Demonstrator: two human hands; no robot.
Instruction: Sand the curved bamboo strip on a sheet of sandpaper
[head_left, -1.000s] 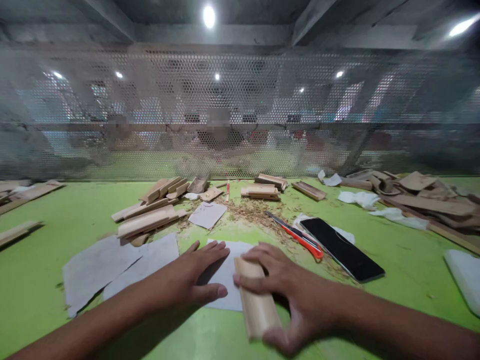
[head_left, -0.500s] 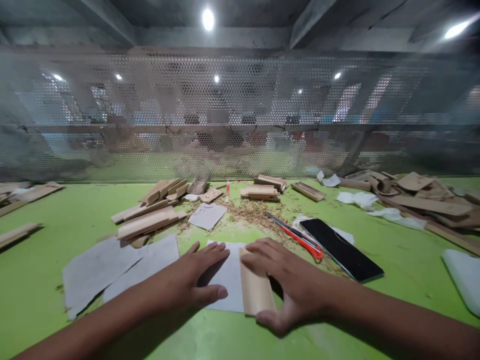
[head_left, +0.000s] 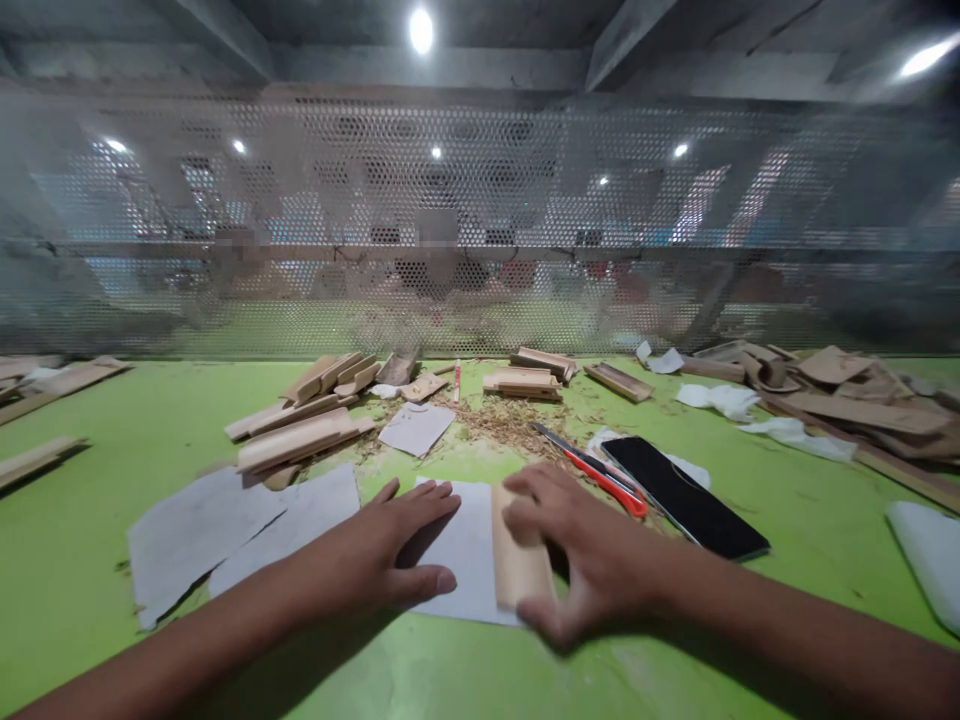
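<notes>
My left hand [head_left: 409, 545] lies flat with fingers stretched out on a white sheet of paper [head_left: 469, 570], left of a pale, gently curved wooden piece [head_left: 517, 560]. The piece lies on the right part of the sheet and looks like split bamboo. Around it, my right hand [head_left: 574, 560] has its thumb at the near end and its curled, slightly blurred fingers over the far end. Beyond my right hand lies a utility knife [head_left: 600, 480] with an orange-red handle, beside a black phone [head_left: 682, 495].
Stacked wooden pieces [head_left: 300, 440] stand at the left, near torn paper sheets [head_left: 195, 530]. Shavings [head_left: 487, 425] cover the middle, below more wooden pieces [head_left: 523, 383]. A scrap heap [head_left: 847, 390] fills the right. A perforated metal screen [head_left: 450, 230] closes off the table's back.
My right hand has shifted slightly to the right with the wooden piece, baring more of the paper, and its fingers are more curled. My left hand has stayed in place.
</notes>
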